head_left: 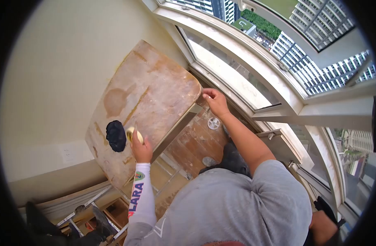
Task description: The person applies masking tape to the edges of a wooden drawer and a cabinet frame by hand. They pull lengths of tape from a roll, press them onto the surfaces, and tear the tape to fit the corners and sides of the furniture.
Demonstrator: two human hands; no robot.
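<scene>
My left hand (141, 148), below a white printed sleeve, is closed around a pale yellow roll of tape (134, 134) over the worn tabletop (155, 88). Just left of it, a crumpled black cloth-like item (116, 136) lies on the same surface. My right hand (215, 101) is at the rounded right corner of the tabletop, fingers bent and thumb close to the index finger. Whatever may be between those fingertips is too small to make out. Brown stains and streaks mark the tabletop.
Curved window frames (233, 92) run along the right, with tall buildings outside. A white round piece (213, 123) lies on the dusty wooden floor (192, 141). Metal ladder parts (83, 209) and dark shapes are at lower left. A wall socket (66, 153) is at left.
</scene>
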